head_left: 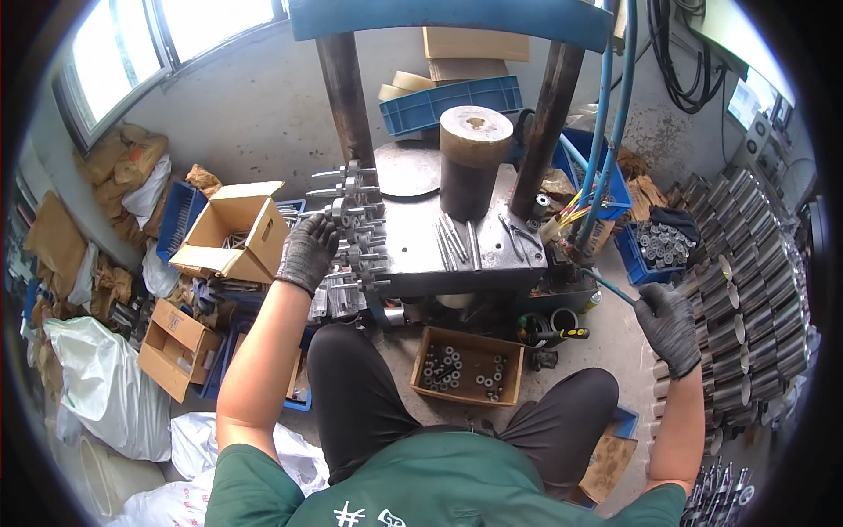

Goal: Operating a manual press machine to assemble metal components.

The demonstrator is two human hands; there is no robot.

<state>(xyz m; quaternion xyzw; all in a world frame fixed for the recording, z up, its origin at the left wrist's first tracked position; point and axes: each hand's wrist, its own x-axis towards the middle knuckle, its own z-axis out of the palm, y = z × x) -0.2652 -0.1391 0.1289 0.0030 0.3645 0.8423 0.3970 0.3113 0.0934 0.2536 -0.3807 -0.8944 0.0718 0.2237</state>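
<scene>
My left hand (309, 252), in a dark grey glove, is at the left edge of the press table (413, 250). Its fingers are curled around the end of a metal shaft (336, 211), part of which they hide. Beside it, several shafts with round collars (362, 237) lie in a row along the table edge. My right hand (669, 329), gloved too, is closed on the end of a thin blue lever (612, 288) right of the press. A thick steel cylinder with a wider round top (474, 167) stands on the table. Loose rods (452, 241) and pliers (525, 235) lie to its right and front.
The press frame's blue crossbeam (452, 19) spans above. A wooden box of small rings (467, 364) sits on the floor between my knees. Cardboard boxes (237, 230) are at left. Stacked metal tubes (746, 299) and a blue bin of round parts (660, 246) stand at right.
</scene>
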